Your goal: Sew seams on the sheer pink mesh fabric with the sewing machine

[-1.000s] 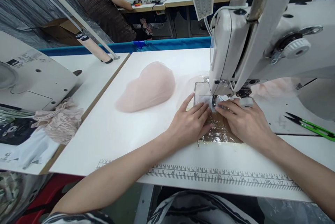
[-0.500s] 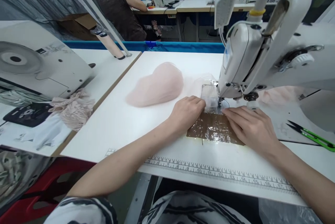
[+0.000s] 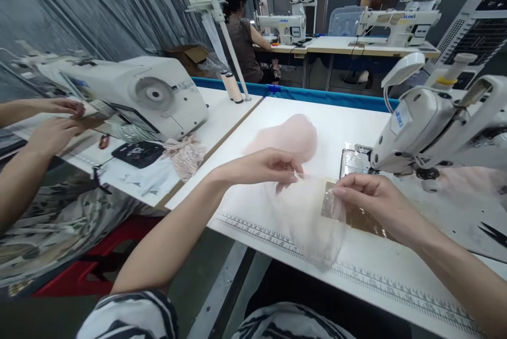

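A piece of sheer pale fabric point(image 3: 312, 223) hangs between my two hands, in front of the sewing machine point(image 3: 412, 128). My left hand point(image 3: 277, 167) pinches its upper left edge. The fingers of my right hand point(image 3: 362, 191) are closed on its right edge. Beneath the fabric and my right hand lies a brown, shiny, plastic-covered sheet point(image 3: 364, 221), partly hidden. Behind my left hand a pile of sheer pink fabric point(image 3: 295, 138) rests on the white table. More pink fabric point(image 3: 463, 183) lies under the machine's arm.
Black-tipped snips point(image 3: 495, 234) lie at the right edge. At left, a co-worker's hands point(image 3: 59, 122) are at another sewing machine point(image 3: 158, 96), near a bundle of pinkish yarn point(image 3: 184, 157). A ruler strip point(image 3: 269, 236) runs along the table's front edge. A person point(image 3: 243, 38) sits farther back.
My hands have come away from the needle area and now hold up the sheer fabric to the left of it. The view has swung left, bringing the co-worker's hands into sight.
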The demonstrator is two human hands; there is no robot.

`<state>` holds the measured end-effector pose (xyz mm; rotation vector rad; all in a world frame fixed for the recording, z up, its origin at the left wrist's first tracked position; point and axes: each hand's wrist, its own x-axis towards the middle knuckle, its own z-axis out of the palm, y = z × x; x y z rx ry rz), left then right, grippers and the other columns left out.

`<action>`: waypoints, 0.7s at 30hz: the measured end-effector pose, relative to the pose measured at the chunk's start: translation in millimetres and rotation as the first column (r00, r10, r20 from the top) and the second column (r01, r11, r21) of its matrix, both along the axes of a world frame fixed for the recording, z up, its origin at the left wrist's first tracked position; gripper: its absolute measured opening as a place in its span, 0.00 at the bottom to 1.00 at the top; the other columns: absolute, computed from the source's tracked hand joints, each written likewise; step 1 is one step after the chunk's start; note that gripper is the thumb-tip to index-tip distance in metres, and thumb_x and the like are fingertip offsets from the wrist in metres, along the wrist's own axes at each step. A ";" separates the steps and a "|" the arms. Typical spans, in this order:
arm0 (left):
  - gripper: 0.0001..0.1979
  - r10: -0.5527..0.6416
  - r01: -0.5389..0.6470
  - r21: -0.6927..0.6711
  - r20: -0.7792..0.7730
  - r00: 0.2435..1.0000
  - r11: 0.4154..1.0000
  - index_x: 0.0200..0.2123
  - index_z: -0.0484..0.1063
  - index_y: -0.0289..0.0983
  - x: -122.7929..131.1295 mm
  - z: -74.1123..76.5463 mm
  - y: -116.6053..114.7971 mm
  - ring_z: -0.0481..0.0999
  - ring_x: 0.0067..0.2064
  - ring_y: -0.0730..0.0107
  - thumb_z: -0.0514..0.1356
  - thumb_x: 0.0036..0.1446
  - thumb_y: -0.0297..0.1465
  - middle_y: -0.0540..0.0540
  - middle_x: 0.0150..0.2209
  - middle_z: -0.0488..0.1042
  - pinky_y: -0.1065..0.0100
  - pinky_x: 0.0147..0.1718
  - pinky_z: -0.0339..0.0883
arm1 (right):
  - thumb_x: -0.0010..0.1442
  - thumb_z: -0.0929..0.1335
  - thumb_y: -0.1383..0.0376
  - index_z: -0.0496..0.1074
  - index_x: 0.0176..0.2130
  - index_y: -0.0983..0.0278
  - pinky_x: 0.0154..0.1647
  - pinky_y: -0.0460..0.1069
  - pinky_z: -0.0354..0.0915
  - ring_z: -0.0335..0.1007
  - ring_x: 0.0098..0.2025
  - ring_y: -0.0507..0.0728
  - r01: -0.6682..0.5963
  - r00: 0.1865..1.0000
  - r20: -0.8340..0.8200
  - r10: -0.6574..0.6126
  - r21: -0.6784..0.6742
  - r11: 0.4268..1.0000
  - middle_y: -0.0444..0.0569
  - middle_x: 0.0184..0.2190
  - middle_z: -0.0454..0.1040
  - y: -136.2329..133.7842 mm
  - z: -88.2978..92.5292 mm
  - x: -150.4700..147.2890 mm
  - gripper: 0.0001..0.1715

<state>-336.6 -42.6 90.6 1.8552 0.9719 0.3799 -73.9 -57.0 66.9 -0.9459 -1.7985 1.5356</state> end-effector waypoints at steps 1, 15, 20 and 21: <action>0.12 0.040 -0.040 0.007 0.002 0.999 0.999 0.37 0.73 0.36 -12.1 -1.8 3.0 0.73 0.30 0.73 0.59 0.59 0.39 0.49 0.28 0.73 0.71 0.31 0.68 | 0.59 0.68 0.58 0.74 0.30 0.62 0.25 0.45 0.69 0.72 0.25 0.52 0.042 0.999 -0.021 -0.042 0.026 0.999 0.46 0.25 0.76 4.0 0.3 -7.5 0.11; 0.17 0.595 -0.410 0.527 -0.245 0.766 0.745 0.51 0.66 0.34 -24.4 -18.4 154.1 0.72 0.48 0.62 0.57 0.63 0.36 0.42 0.50 0.69 0.56 0.45 0.70 | 0.63 0.64 0.58 0.69 0.46 0.68 0.36 0.53 0.70 0.71 0.36 0.55 0.567 0.791 0.016 -0.612 0.358 0.742 0.51 0.41 0.72 167.8 -53.5 -97.4 0.17; 0.14 0.687 -0.399 0.625 -0.320 0.653 0.671 0.50 0.69 0.37 -22.6 -60.4 161.8 0.73 0.47 0.61 0.54 0.64 0.36 0.43 0.47 0.72 0.57 0.46 0.68 | 0.63 0.65 0.59 0.66 0.52 0.64 0.46 0.58 0.68 0.69 0.47 0.58 0.459 0.763 0.228 -0.604 0.466 0.756 0.53 0.51 0.68 170.8 -70.8 -96.5 0.20; 0.14 0.707 -0.391 0.655 -0.325 0.628 0.647 0.50 0.69 0.39 -23.3 -64.6 160.1 0.73 0.47 0.59 0.53 0.64 0.36 0.43 0.44 0.74 0.58 0.46 0.67 | 0.63 0.65 0.59 0.66 0.52 0.64 0.46 0.58 0.68 0.69 0.47 0.58 0.435 0.757 0.261 -0.599 0.482 0.760 0.53 0.51 0.68 169.4 -70.4 -96.6 0.20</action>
